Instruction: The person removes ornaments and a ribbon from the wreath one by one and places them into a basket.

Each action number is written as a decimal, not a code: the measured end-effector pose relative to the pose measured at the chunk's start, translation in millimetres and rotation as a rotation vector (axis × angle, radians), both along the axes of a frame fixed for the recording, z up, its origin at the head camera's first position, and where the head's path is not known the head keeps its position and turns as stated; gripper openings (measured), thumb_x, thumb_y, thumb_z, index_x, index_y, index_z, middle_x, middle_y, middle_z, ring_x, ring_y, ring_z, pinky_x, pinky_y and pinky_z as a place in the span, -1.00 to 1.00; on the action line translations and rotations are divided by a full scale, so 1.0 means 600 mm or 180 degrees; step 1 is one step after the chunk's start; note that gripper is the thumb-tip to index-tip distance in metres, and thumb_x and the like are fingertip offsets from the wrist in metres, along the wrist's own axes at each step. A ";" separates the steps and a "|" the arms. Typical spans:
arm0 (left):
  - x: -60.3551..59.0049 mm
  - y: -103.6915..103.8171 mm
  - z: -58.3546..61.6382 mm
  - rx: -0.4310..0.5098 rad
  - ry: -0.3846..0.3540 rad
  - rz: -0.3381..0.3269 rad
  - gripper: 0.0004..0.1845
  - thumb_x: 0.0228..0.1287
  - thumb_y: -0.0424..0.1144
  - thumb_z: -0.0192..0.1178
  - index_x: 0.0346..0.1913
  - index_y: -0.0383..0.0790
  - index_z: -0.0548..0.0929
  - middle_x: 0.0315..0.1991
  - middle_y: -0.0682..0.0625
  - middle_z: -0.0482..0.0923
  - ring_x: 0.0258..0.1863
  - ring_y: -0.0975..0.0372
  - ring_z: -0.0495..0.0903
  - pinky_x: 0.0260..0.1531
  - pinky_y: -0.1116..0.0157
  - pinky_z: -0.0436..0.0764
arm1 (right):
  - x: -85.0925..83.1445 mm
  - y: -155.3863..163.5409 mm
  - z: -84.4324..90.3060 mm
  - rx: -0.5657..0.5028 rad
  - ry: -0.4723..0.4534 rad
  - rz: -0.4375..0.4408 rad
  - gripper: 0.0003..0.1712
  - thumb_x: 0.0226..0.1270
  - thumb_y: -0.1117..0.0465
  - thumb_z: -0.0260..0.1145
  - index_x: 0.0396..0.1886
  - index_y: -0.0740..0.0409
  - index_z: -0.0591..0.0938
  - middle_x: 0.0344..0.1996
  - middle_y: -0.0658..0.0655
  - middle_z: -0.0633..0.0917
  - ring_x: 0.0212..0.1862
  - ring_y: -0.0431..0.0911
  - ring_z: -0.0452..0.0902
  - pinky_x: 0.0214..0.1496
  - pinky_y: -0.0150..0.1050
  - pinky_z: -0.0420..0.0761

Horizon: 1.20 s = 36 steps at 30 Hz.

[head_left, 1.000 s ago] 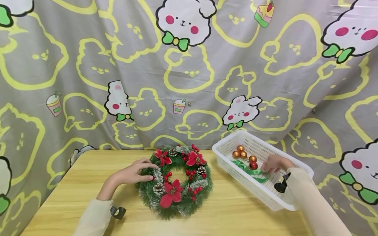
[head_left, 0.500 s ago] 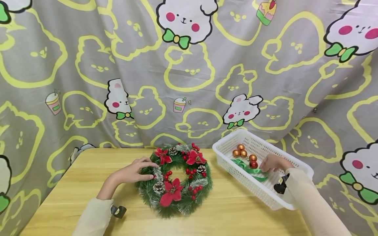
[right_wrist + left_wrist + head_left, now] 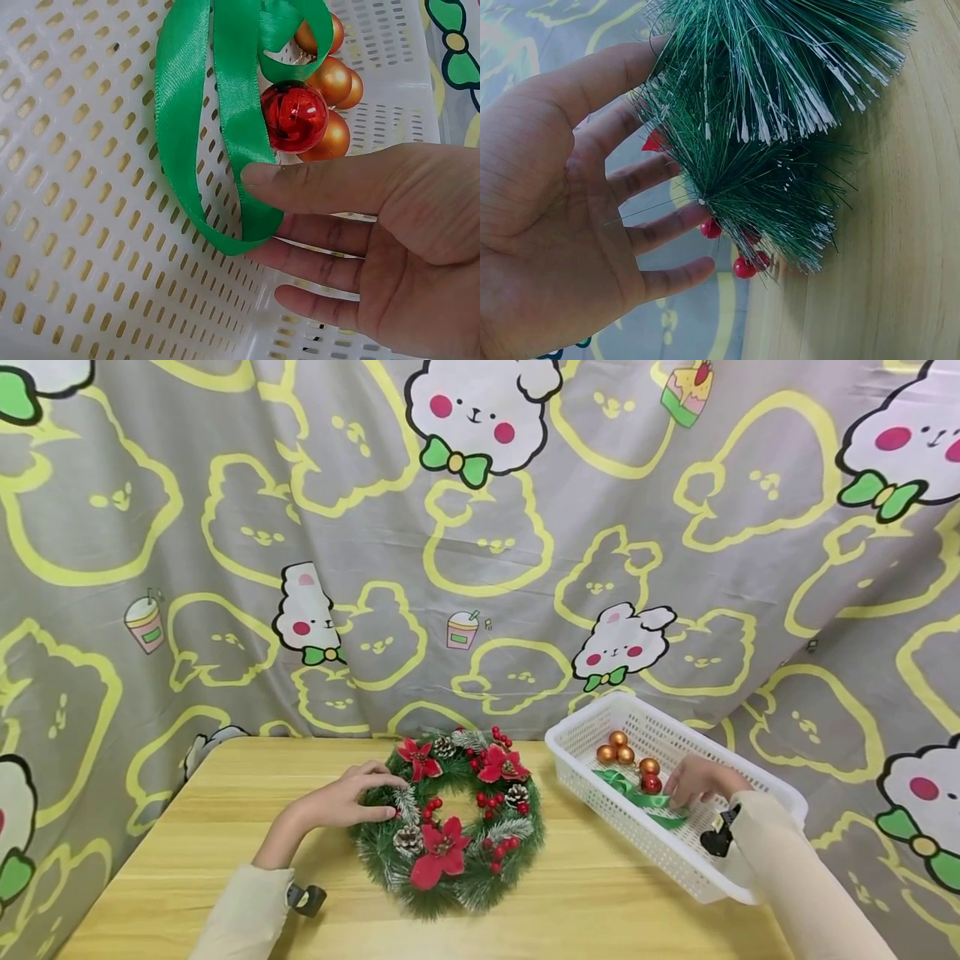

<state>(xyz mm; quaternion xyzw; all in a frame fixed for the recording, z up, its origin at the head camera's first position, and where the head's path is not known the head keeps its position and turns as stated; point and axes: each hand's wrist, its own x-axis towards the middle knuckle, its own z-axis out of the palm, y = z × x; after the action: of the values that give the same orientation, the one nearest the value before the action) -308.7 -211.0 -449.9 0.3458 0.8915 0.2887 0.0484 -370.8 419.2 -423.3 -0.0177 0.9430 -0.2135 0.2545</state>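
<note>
A green Christmas wreath (image 3: 472, 881) lies on the table, trimmed with red poinsettias (image 3: 441, 853), berries (image 3: 501, 853) and pine cones (image 3: 408, 841). On its left side rests my left hand (image 3: 348, 797), fingers spread and nearly straight; the left wrist view has them against the green needles (image 3: 742, 97). Inside a white plastic basket (image 3: 667, 868), my right hand (image 3: 699, 779) pinches a green satin ribbon (image 3: 240, 127), thumb on top and fingers behind. Close by its thumb lie a red bauble (image 3: 295, 118) and several gold baubles (image 3: 330, 135).
The wooden table (image 3: 202, 810) runs back to a grey curtain (image 3: 375, 543) printed with cartoon animals. The basket stands slanted at the table's right, its raised perforated walls around my right hand. A small black camera (image 3: 306, 900) is strapped at each wrist.
The head view has shifted slightly. Both hands keep nearly the same place, the left on the wreath and the right at the ribbon.
</note>
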 end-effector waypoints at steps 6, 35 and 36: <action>0.000 -0.004 -0.001 -0.0010 -0.0003 0.0022 -0.54 0.46 0.01 0.24 0.32 -0.06 0.60 0.17 -0.09 0.43 0.18 -0.08 0.35 0.07 -0.15 0.44 | 0.004 -0.011 0.010 0.0041 0.0037 0.0066 -0.57 0.12 0.32 0.48 0.03 0.29 0.71 0.01 0.31 0.74 -0.02 0.15 0.71 0.00 0.09 0.66; -0.016 -0.018 -0.009 0.0042 0.0071 0.0200 -0.55 0.42 -0.02 0.28 0.29 -0.05 0.60 0.19 -0.15 0.45 0.23 -0.17 0.35 0.10 -0.29 0.41 | -0.024 -0.063 0.052 0.0100 0.0224 0.0416 -0.47 0.24 0.21 0.50 0.17 0.32 0.63 0.10 0.44 0.66 0.15 0.26 0.60 0.12 0.29 0.60; -0.015 -0.017 -0.010 0.0064 0.0094 0.0235 -0.55 0.42 -0.02 0.29 0.29 -0.05 0.61 0.20 -0.16 0.46 0.24 -0.19 0.35 0.12 -0.31 0.41 | -0.024 -0.066 0.057 0.0070 0.0257 0.0448 -0.47 0.26 0.19 0.49 0.18 0.33 0.63 0.10 0.44 0.66 0.15 0.26 0.60 0.13 0.29 0.59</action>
<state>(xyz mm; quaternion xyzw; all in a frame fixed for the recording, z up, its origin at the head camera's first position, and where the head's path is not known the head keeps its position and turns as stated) -317.7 -221.3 -455.8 0.3174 0.9013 0.2941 0.0211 -385.0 379.4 -389.2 -0.0897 0.9512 -0.1838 0.2309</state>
